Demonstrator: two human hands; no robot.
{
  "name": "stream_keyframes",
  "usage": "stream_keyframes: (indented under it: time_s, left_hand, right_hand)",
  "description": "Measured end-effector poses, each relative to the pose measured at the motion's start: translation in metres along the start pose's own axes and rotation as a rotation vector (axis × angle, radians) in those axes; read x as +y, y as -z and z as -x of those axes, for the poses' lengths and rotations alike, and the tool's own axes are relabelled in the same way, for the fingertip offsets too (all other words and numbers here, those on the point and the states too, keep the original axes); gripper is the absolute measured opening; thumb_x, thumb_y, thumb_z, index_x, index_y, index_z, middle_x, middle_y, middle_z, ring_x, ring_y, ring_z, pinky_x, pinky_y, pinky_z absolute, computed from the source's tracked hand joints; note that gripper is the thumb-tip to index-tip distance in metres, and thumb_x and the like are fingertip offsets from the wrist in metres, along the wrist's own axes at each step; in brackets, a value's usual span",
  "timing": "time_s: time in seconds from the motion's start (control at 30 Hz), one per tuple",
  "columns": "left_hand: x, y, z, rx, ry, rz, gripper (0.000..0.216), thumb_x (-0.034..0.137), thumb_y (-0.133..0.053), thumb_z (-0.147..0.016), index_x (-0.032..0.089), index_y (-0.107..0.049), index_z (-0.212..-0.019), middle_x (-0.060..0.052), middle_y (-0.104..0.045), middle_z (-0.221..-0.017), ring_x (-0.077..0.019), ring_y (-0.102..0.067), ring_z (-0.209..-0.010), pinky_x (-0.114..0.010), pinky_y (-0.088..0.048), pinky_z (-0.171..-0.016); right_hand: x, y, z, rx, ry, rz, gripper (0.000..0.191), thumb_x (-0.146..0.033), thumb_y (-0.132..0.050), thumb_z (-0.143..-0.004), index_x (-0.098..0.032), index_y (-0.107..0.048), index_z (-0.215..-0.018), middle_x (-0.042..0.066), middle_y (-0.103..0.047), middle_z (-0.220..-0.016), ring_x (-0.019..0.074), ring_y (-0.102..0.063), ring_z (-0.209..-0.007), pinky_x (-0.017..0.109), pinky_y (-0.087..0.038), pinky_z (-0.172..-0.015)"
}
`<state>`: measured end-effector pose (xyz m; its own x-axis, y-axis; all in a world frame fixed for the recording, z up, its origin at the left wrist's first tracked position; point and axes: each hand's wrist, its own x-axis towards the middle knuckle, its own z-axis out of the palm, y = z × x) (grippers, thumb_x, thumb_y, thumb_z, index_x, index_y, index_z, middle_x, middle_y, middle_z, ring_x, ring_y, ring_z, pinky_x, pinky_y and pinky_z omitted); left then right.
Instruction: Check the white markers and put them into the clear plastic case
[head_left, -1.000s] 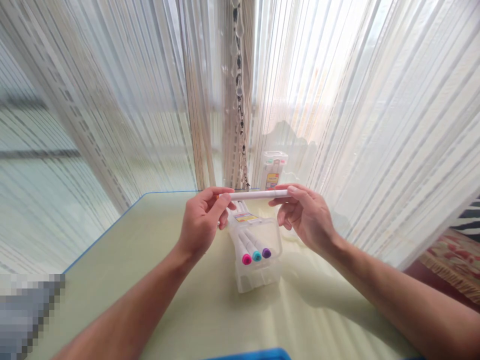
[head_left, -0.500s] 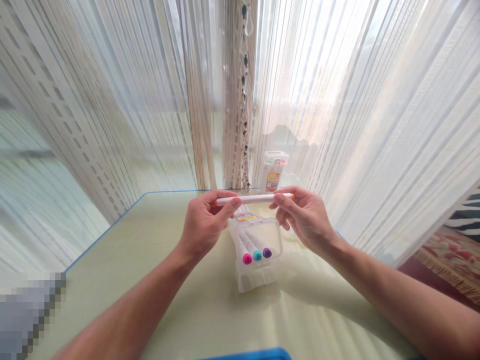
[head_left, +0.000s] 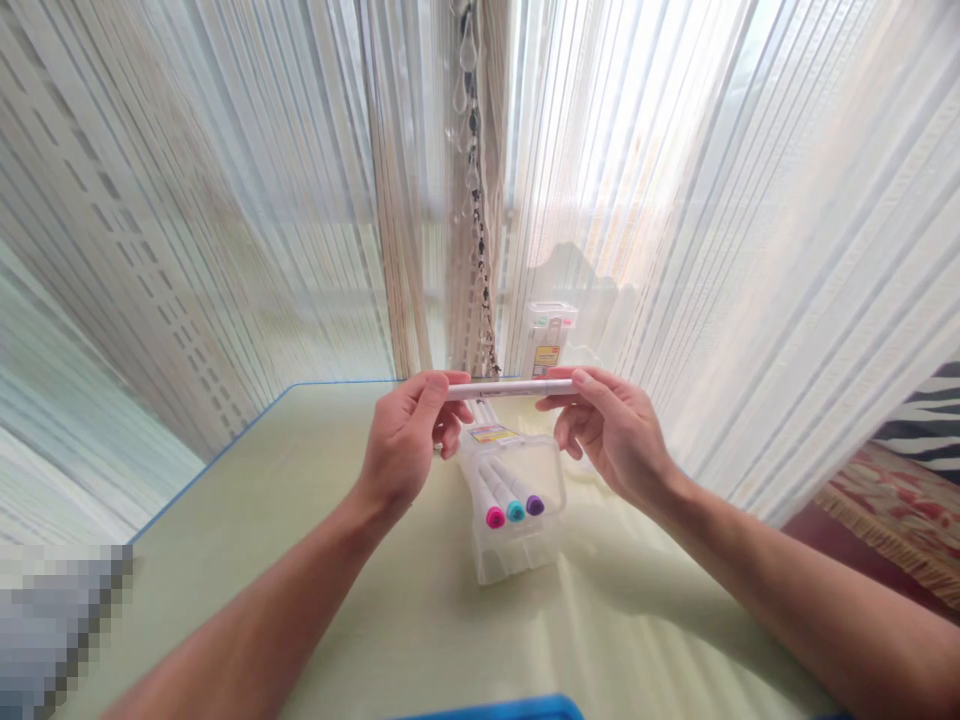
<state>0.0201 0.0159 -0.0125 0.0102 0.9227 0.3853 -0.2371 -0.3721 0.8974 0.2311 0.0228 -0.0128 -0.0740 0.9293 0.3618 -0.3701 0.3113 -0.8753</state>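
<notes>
A white marker (head_left: 506, 389) is held level between my two hands, above the far part of the table. My left hand (head_left: 405, 430) pinches its left end between thumb and fingers. At the other end, my right hand (head_left: 619, 425) grips it the same way. Both tips of the marker are covered by my fingers. Below it a clear plastic case (head_left: 517, 560) lies on the table, with a pink-capped marker (head_left: 495, 516), a teal-capped marker (head_left: 515, 511) and a purple-capped marker (head_left: 535, 505) in it.
Behind my hands stands a clear plastic box (head_left: 550, 340) with a label. String curtains (head_left: 315, 200) hang beyond the pale green table (head_left: 300, 480), and a bead strand (head_left: 480, 230) hangs among them. A blue edge (head_left: 495, 710) shows at the near side.
My fingers have shifted along the marker and now cover its orange ends. It has turned so that small print shows on its side. The bead strand has swung left.
</notes>
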Motion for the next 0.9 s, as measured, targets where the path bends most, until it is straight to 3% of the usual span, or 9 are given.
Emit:
stream_keyframes:
  time_s: [0.2,0.4,0.57,0.9]
  left_hand:
    - [0.0028,-0.0016,0.002,-0.009,-0.025,-0.105,0.026,0.033,-0.078,-0.081,0.011,-0.07,-0.094,0.001,-0.063,-0.062,-0.0059,-0.043,-0.041,-0.021,-0.033,-0.04]
    - [0.0046,-0.0012,0.0026,0.001,-0.045,-0.159,0.028,0.033,-0.084,-0.075,0.011,-0.074,-0.089,0.002,-0.062,-0.059,-0.005,-0.044,-0.045,-0.02,-0.033,-0.042]
    - [0.0044,-0.0002,0.0019,0.016,-0.038,-0.154,0.027,0.034,-0.082,-0.077,0.011,-0.076,-0.089,0.003,-0.057,-0.054,-0.005,-0.042,-0.043,-0.02,-0.03,-0.041]
    - [0.0015,0.001,-0.0008,0.049,-0.035,-0.062,0.021,0.03,-0.076,-0.082,0.012,-0.07,-0.091,-0.001,-0.065,-0.064,-0.0059,-0.042,-0.044,-0.021,-0.035,-0.042]
  right_hand:
    - [0.0042,0.0013,-0.0009,0.002,0.047,0.038,0.023,-0.032,-0.083,-0.079,-0.015,-0.072,-0.088,0.006,-0.076,-0.069,0.0111,-0.062,-0.039,0.017,-0.04,-0.032]
    - [0.0063,0.0033,-0.0018,-0.004,0.065,0.062,0.024,-0.028,-0.088,-0.074,-0.015,-0.072,-0.086,0.003,-0.072,-0.063,0.0093,-0.06,-0.039,0.016,-0.04,-0.033]
    - [0.007,0.0038,-0.0023,0.0,0.076,0.063,0.023,-0.028,-0.088,-0.073,-0.015,-0.072,-0.083,0.001,-0.07,-0.062,0.0087,-0.06,-0.04,0.016,-0.04,-0.033]
    - [0.0023,0.0006,-0.0009,0.029,0.05,0.051,0.024,-0.032,-0.081,-0.08,-0.013,-0.073,-0.092,0.005,-0.075,-0.073,0.0091,-0.06,-0.039,0.017,-0.04,-0.033]
